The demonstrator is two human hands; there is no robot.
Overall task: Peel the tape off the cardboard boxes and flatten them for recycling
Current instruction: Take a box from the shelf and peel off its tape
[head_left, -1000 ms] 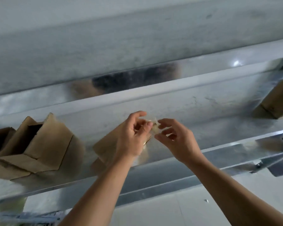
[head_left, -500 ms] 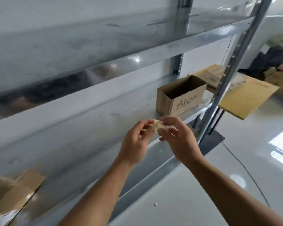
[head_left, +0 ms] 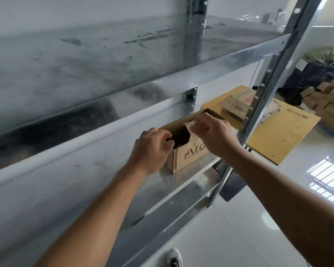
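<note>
A small open cardboard box (head_left: 191, 153) printed with dark letters stands on the metal shelf (head_left: 104, 182) near its right end. My right hand (head_left: 216, 137) hovers over the box's open top and pinches a crumpled wad of pale tape (head_left: 191, 123) between thumb and fingertips. My left hand (head_left: 150, 149) is at the box's near left corner, its fingers loosely curled with nothing visible in them. Both hands hide part of the box's rim and left end.
A shelf upright (head_left: 258, 105) rises just right of the box. Behind it lies a flat yellow-brown cardboard sheet (head_left: 281, 139) with a flattened small box (head_left: 233, 107) on top. More boxes (head_left: 332, 101) and dark bags are piled far right. My shoe (head_left: 174, 257) is on the glossy floor.
The view swung right along the shelf to the lettered box. Both hands carried the tape wad over it; my left hand let go and now only my right holds it.
</note>
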